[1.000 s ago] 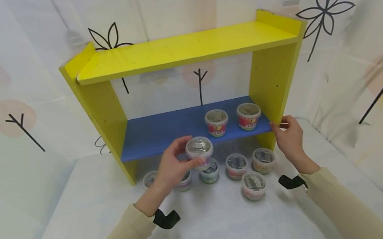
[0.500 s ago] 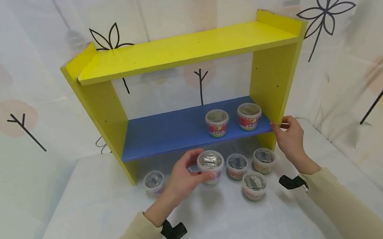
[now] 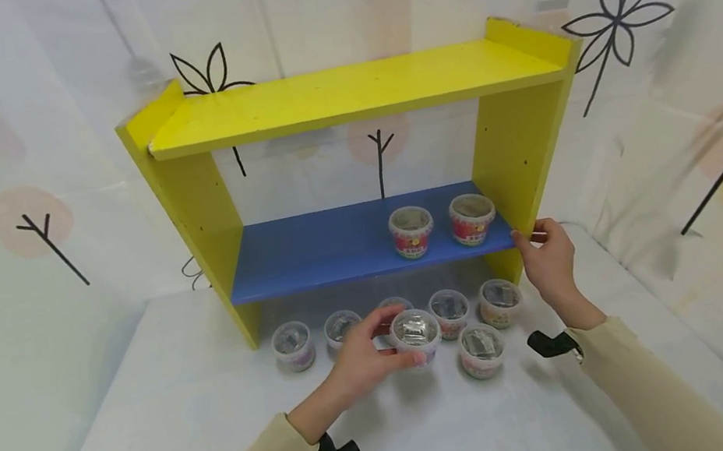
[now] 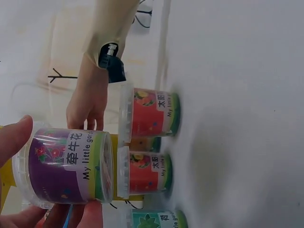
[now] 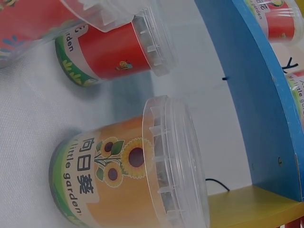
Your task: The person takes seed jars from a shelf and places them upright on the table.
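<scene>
My left hand [image 3: 364, 365] holds a small plastic tub [image 3: 416, 337] with a clear lid, thumb on the near side and fingers behind. In the left wrist view this purple-labelled tub [image 4: 57, 166] hangs above the tabletop, its base short of two red-labelled tubs. My right hand [image 3: 550, 264] grips the right side panel of a yellow and blue shelf [image 3: 309, 253], thumb at the end of the blue board. Seen from the right wrist, an orange tub with sunflowers [image 5: 123, 166] stands on the table under that board; the right hand itself is outside that view.
Two red-labelled tubs, one left [image 3: 412, 241] and one right [image 3: 471, 228], sit on the blue board's right half. Several more tubs line the table along the shelf's foot, including one at the left [image 3: 293, 348]. A single tub [image 3: 481, 352] stands in front of that row.
My left hand has carried the purple tub down and to the right, from the blue board's front edge to in front of the table row. The right hand stays at the shelf's side.
</scene>
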